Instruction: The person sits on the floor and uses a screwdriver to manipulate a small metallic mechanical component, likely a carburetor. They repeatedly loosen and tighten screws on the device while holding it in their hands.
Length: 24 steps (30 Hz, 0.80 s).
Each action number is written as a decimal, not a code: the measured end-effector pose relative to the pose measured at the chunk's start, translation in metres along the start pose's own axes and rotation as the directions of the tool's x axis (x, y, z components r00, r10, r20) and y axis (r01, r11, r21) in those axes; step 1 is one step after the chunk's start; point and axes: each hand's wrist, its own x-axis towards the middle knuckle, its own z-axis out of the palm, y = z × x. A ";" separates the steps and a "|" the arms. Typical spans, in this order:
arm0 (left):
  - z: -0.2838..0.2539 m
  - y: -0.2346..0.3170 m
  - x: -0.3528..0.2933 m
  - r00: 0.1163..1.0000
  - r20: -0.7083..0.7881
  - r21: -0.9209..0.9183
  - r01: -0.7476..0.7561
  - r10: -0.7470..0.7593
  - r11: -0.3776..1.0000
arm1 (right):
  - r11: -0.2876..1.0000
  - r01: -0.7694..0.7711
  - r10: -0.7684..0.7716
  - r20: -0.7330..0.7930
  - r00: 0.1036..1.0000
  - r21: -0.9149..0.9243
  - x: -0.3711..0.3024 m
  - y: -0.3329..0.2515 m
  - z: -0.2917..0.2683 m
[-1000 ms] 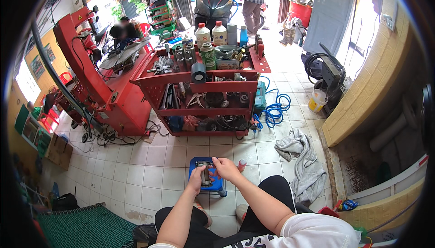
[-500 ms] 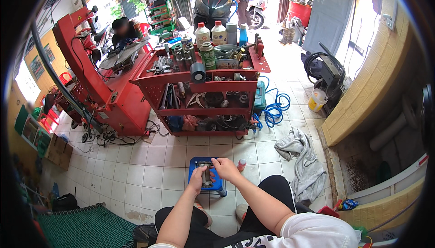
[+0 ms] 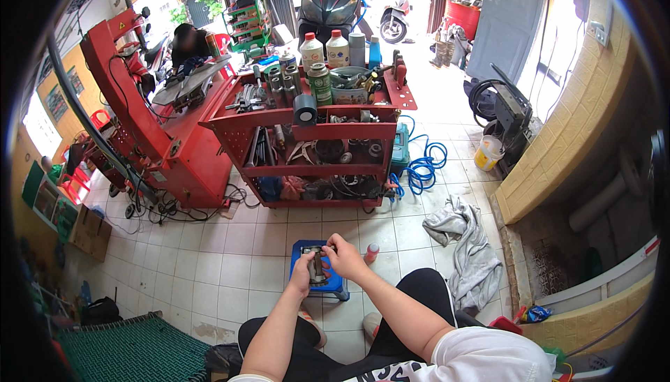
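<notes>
Between my two hands is a greyish metal part (image 3: 319, 270), cylinder-like in the middle with wider ends; its exact kind is too small to make out. It is over a small blue plastic stool (image 3: 339, 290) on the floor in front of my knees. My left hand (image 3: 301, 274) is closed round the left side of the part. My right hand (image 3: 345, 259) grips near its upper right end, thumb and fingers pinched together at the top. Whether a small tool or piece sits in that pinch cannot be seen.
A small pink-red bottle-like object (image 3: 372, 251) stands right of the stool. A grey cloth (image 3: 466, 256) lies farther right. Ahead stands a red tool cart (image 3: 307, 173) loaded with bottles and parts, with a coiled blue hose (image 3: 427, 169) beside it. A green woven seat (image 3: 132, 347) is at lower left.
My right hand has risen slightly at the upper end of the metal part, its fingers shifting. The person in a checked shirt at the doorway has left view.
</notes>
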 end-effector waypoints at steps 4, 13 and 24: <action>0.004 0.001 0.001 1.000 -0.006 -0.013 -0.010 0.009 1.000 | 0.997 0.000 0.002 -0.032 0.999 0.072 0.010 0.025 0.004; 0.004 0.002 0.000 1.000 -0.003 0.047 -0.013 0.013 0.999 | 0.984 -0.135 0.132 -0.032 0.991 -0.117 0.013 0.027 0.002; 0.000 0.000 0.001 0.998 -0.041 0.026 -0.036 0.037 0.999 | 1.000 0.009 -0.009 -0.010 1.000 0.013 0.006 0.018 0.007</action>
